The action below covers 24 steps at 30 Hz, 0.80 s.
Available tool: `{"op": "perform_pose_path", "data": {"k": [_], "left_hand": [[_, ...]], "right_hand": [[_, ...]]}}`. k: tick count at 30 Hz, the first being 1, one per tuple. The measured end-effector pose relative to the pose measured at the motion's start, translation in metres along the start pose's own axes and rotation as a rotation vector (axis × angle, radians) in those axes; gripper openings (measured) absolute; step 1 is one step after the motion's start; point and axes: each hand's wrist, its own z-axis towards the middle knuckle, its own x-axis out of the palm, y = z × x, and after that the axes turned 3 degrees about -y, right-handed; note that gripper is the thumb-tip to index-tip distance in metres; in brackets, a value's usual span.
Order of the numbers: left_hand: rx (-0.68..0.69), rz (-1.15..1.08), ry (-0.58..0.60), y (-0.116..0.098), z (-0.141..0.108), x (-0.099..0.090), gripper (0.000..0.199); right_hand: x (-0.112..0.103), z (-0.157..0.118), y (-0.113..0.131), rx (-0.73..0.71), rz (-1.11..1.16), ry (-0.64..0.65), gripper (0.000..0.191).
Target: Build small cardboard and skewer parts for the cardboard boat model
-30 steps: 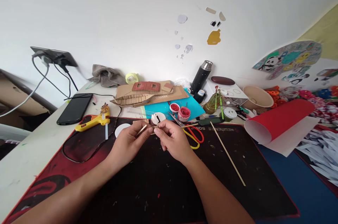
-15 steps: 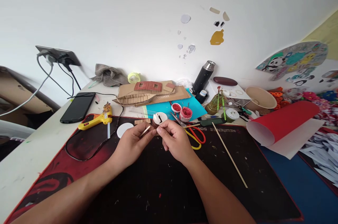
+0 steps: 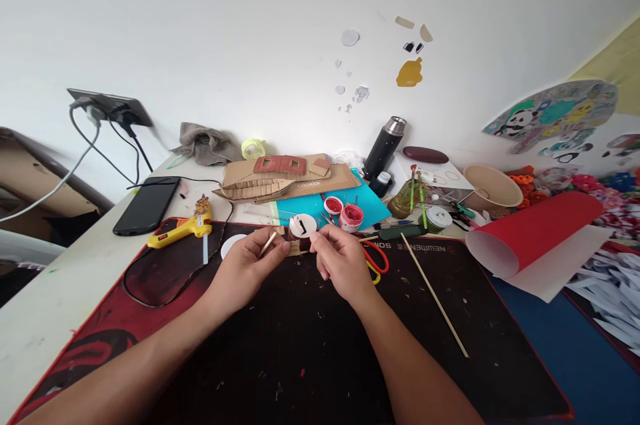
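My left hand (image 3: 253, 261) is closed around a short pale wooden stick (image 3: 269, 243), its end poking up between thumb and fingers. To its right, a small gap away, my right hand (image 3: 340, 258) is pinched shut; whatever lies between its fingertips is too small or hidden to make out. Just behind both hands stands a brown container with a white top (image 3: 303, 225) bearing a black mark. A tan cardboard piece (image 3: 294, 249) shows beside my left fingertips. Scissors with red and yellow handles (image 3: 379, 258) lie partly hidden behind my right hand.
A yellow glue gun (image 3: 183, 231) and black phone (image 3: 147, 206) lie left. Behind are cardboard pieces (image 3: 260, 190), an open red paint pot (image 3: 351, 217) and a black thermos (image 3: 385, 146). A long thin stick (image 3: 435, 296) and a red paper roll (image 3: 540, 231) are right.
My hands were together at the fingertips and have drawn apart, the left going left and the right going right. The container's white top and the cardboard piece show more now.
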Motion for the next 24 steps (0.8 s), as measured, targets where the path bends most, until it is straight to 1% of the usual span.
{"op": "perform_pose_path", "data": {"k": [3,7,12,14,17,21,24], "left_hand": [[0.007,-0.017,-0.002,0.0008,-0.0002,0.0003,0.042],[0.014,-0.010,0.006,-0.0006,0.0001,-0.0004,0.040],[0.033,-0.026,0.037,-0.0018,0.0002,-0.0008,0.038],[0.033,-0.027,0.049,-0.0012,0.0002,-0.0008,0.039],[0.031,-0.038,0.059,0.0003,0.0008,-0.0010,0.039],[0.021,-0.072,0.061,0.0029,0.0020,-0.0016,0.038],[-0.009,-0.106,0.045,0.0055,0.0020,-0.0016,0.038]], "right_hand": [[0.0010,-0.0004,-0.0010,0.018,0.022,0.064,0.047],[0.0022,-0.0008,0.0007,0.032,0.027,0.098,0.038],[0.0032,-0.0013,0.0035,0.048,0.033,0.127,0.032],[0.0036,-0.0019,0.0042,0.038,0.006,0.125,0.028],[0.0032,-0.0021,0.0047,0.023,-0.007,0.085,0.025],[0.0011,-0.0006,0.0036,0.034,0.039,0.025,0.026],[0.0004,0.0001,0.0021,0.059,0.057,0.046,0.030]]}}
